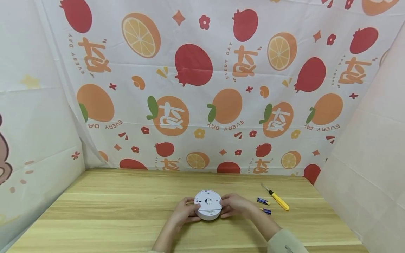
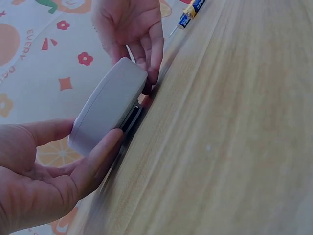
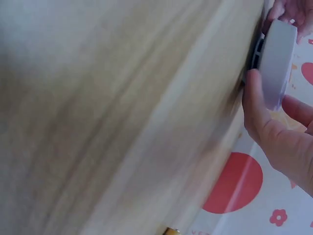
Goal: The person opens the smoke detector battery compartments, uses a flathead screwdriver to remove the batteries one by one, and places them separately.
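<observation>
Two hands hold a round white device on the wooden table.

The left hand (image 1: pixel 185 212) and right hand (image 1: pixel 235 205) each curl their fingers (image 2: pixel 105 156) round opposite edges of the round white device (image 1: pixel 208 205), which sits on the table (image 1: pixel 110 211) at its near middle, its flat face with a small centre hole turned up. Just right of the device lie two blue batteries (image 1: pixel 263 201) and, beyond them, a yellow-handled screwdriver (image 1: pixel 278 200). What lies under the device is hidden; the wrist views show only a dark slot at its rim against the wood, and the right wrist view is heavily blurred. Both forearms are cut off by the frame's lower edge. Behind the device hangs a fruit-printed cloth (image 1: pixel 221 88), with plain pale sheets at either side.
</observation>
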A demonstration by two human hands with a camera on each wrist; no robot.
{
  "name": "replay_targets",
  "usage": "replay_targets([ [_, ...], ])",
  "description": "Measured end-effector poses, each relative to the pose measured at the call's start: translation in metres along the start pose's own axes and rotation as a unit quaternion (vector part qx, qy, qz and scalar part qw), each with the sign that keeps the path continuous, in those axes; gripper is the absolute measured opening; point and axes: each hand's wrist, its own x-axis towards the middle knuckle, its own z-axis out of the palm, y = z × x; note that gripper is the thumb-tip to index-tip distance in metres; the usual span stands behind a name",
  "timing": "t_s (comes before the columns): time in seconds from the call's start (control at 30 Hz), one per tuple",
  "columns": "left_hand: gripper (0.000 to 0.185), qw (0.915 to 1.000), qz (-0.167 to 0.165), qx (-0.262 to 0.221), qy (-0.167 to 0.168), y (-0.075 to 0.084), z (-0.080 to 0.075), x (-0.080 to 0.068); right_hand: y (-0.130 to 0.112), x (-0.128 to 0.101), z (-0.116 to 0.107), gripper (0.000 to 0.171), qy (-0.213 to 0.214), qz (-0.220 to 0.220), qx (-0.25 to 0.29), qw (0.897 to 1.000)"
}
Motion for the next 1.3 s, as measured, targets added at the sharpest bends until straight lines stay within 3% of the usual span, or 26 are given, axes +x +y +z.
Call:
replay_targets([
  [0.37, 0.056, 1.0000, -0.001, 0.001, 0.000, 0.002, 0.003, 0.000, 0.004, -0.001, 0.007, 0.031, 0.002, 0.013, 0.073, 0.997],
  [0.57, 0.049, 0.9995, 0.009, 0.016, 0.024, 0.001, 0.008, 0.001, 0.005, -0.002, 0.010, 0.031, 0.012, 0.013, 0.072, 0.997],
  [0.83, 0.041, 0.9980, 0.001, 0.017, 0.061, -0.001, 0.013, 0.001, 0.001, -0.003, 0.012, 0.044, 0.003, 0.006, 0.067, 0.998],
  [1.3, 0.042, 0.9974, -0.007, 0.017, 0.069, 0.000, 0.013, 0.002, 0.000, -0.003, 0.008, 0.037, -0.022, -0.002, 0.075, 0.997],
])
